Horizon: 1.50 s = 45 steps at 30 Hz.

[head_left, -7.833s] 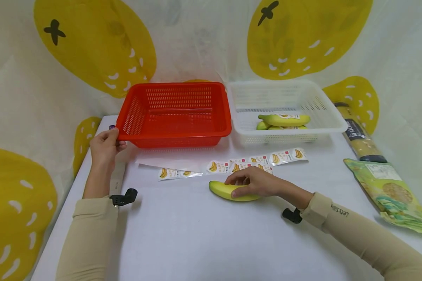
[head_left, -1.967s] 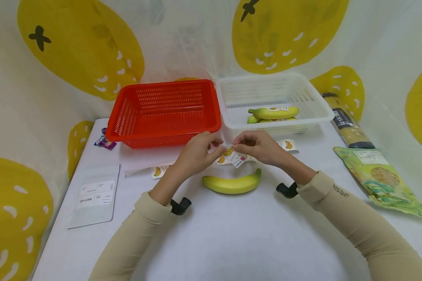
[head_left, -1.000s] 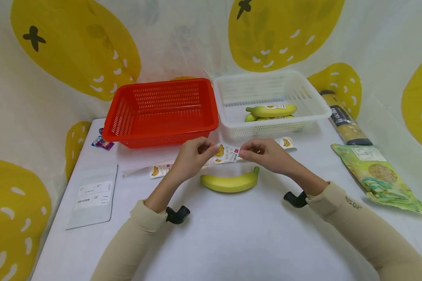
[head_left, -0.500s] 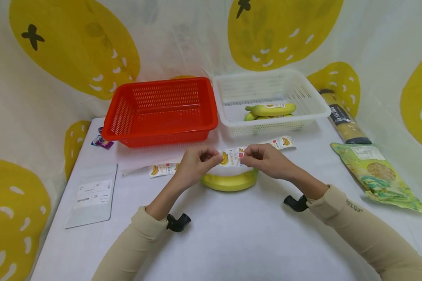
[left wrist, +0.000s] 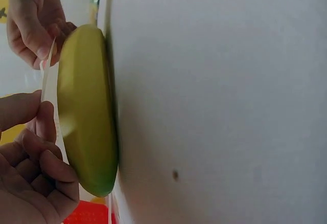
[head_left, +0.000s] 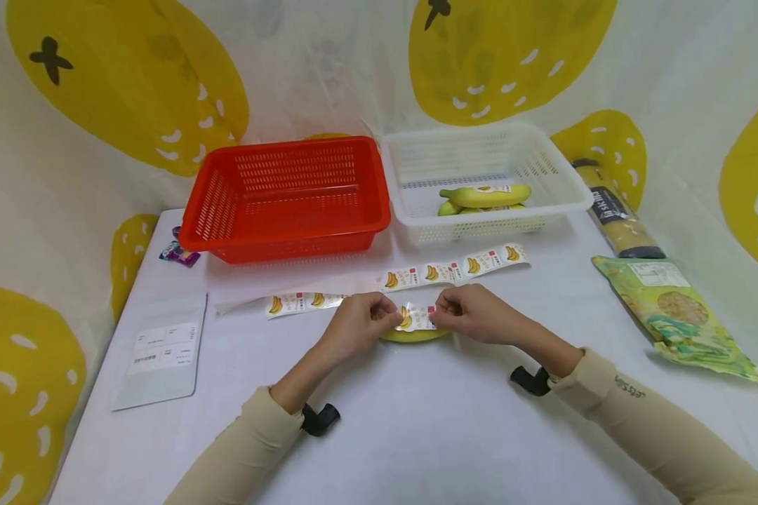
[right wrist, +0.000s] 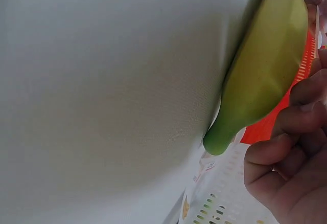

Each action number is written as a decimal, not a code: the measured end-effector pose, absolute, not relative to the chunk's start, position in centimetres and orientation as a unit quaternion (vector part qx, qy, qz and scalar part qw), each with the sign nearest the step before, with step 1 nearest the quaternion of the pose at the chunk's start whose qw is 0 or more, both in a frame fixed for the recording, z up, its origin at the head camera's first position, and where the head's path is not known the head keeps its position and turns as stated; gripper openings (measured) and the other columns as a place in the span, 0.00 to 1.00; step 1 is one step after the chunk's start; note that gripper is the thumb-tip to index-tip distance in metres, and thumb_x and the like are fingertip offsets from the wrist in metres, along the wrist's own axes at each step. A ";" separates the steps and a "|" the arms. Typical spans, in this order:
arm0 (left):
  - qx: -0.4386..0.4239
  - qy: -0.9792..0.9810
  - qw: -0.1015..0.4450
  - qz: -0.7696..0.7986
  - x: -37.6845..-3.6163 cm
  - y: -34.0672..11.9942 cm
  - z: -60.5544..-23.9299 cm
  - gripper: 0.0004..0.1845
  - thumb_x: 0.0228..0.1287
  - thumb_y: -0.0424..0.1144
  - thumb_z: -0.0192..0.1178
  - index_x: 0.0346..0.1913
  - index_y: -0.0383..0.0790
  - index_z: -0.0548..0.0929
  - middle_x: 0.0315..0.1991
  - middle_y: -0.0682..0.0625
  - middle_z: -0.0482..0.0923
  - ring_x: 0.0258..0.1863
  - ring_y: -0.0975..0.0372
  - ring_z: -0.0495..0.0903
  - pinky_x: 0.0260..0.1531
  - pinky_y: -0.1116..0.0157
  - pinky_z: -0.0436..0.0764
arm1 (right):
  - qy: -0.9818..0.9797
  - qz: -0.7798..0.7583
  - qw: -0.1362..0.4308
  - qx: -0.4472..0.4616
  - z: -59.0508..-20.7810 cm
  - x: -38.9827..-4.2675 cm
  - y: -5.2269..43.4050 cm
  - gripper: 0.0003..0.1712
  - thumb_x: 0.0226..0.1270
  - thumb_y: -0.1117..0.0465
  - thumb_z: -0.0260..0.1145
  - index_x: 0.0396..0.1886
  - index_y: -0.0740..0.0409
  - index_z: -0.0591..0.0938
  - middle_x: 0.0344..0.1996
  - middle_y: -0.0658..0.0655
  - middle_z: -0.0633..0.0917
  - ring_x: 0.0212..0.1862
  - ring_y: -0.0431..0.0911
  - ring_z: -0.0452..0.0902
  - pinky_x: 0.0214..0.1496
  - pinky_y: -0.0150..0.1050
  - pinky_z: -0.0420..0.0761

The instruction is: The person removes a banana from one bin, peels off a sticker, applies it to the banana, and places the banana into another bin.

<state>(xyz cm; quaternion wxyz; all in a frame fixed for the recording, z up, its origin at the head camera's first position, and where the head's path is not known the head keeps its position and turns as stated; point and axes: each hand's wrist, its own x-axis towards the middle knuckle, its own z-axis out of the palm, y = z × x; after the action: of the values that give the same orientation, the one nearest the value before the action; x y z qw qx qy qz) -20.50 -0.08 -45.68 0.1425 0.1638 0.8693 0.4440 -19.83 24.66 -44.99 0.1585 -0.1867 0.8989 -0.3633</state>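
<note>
Between both hands a banana sticker (head_left: 415,317) is stretched, pinched at its two ends. My left hand (head_left: 357,324) holds the left end and my right hand (head_left: 476,315) the right end. Just beneath lies a yellow banana (head_left: 415,337) on the table, partly covered by the sticker and the hands in the head view. From the left wrist the sticker appears edge-on as a thin strip (left wrist: 48,73), close over the banana (left wrist: 87,111). The right wrist view shows the green stem end of the banana (right wrist: 260,60) resting on the white cloth.
Strips of banana stickers (head_left: 451,270) lie behind the hands. A red basket (head_left: 290,245) stands at the back left; beside it, a white basket (head_left: 499,223) contains bananas (head_left: 486,196). A pale pouch (head_left: 161,351) lies left, a green bag (head_left: 679,315) and a jar (head_left: 615,210) right.
Both hands came together at the sticker strips after the right hand let go of the banana and the left left the red basket. The pinched sticker moved toward the body, over the banana.
</note>
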 end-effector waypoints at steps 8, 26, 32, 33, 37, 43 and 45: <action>0.180 0.891 0.125 0.399 -19.9 0.2 -46.1 0.06 0.65 0.40 0.69 0.37 0.42 0.86 0.29 0.52 0.83 0.30 0.65 0.76 0.35 0.68 0.74 | 0.910 -0.338 0.151 -0.185 -45.2 -19.5 24.2 0.11 0.67 0.56 0.69 0.25 0.50 0.81 0.17 0.42 0.75 0.24 0.37 0.68 0.28 0.30 0.67; 0.193 0.911 0.078 0.356 -19.3 0.3 -46.4 0.08 0.63 0.40 0.71 0.37 0.40 0.85 0.27 0.53 0.79 0.30 0.65 0.74 0.35 0.67 0.73 | 0.925 -0.313 0.115 -0.180 -46.1 -19.0 23.8 0.10 0.63 0.56 0.69 0.24 0.49 0.78 0.16 0.43 0.72 0.23 0.36 0.67 0.28 0.30 0.66; 0.191 0.917 0.073 0.342 -19.1 0.1 -46.4 0.16 0.61 0.45 0.73 0.46 0.41 0.83 0.34 0.51 0.76 0.33 0.63 0.72 0.35 0.67 0.73 | 0.920 -0.332 0.103 -0.182 -46.1 -18.9 23.9 0.13 0.62 0.57 0.73 0.31 0.51 0.74 0.17 0.44 0.71 0.22 0.36 0.65 0.26 0.30 0.64; 0.198 0.918 0.074 0.337 -19.1 0.0 -46.4 0.16 0.61 0.45 0.73 0.47 0.43 0.83 0.36 0.51 0.76 0.33 0.63 0.72 0.34 0.67 0.73 | 0.918 -0.334 0.100 -0.186 -46.2 -18.9 23.9 0.13 0.63 0.57 0.73 0.32 0.51 0.74 0.17 0.44 0.71 0.22 0.36 0.64 0.26 0.30 0.64; 0.233 0.919 0.075 0.310 -19.0 0.1 -46.5 0.15 0.63 0.45 0.72 0.51 0.53 0.84 0.43 0.50 0.72 0.30 0.63 0.72 0.29 0.67 0.70 | 0.912 -0.336 0.093 -0.217 -46.2 -18.9 24.1 0.08 0.66 0.58 0.71 0.38 0.48 0.79 0.16 0.42 0.70 0.21 0.34 0.63 0.26 0.30 0.65; 0.257 0.918 0.077 0.291 -19.0 0.0 -46.3 0.12 0.64 0.45 0.71 0.51 0.57 0.88 0.42 0.50 0.69 0.27 0.63 0.71 0.26 0.68 0.69 | 0.905 -0.335 0.091 -0.246 -46.4 -19.0 24.2 0.05 0.68 0.60 0.69 0.40 0.44 0.85 0.15 0.40 0.68 0.21 0.33 0.63 0.27 0.30 0.65; 0.259 0.916 0.078 0.296 -19.1 -0.3 -46.2 0.12 0.64 0.45 0.71 0.50 0.55 0.89 0.42 0.50 0.70 0.29 0.63 0.70 0.28 0.68 0.69 | 0.906 -0.331 0.092 -0.247 -46.4 -19.1 24.2 0.05 0.68 0.60 0.69 0.40 0.44 0.85 0.15 0.40 0.68 0.21 0.33 0.63 0.27 0.30 0.65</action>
<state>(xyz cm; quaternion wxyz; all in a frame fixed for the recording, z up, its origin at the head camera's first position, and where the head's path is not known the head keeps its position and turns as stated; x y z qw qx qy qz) -19.07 -0.27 -46.21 0.0784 0.2590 0.9160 0.2960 -19.09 24.24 -46.43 0.0923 -0.2474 0.9058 -0.3313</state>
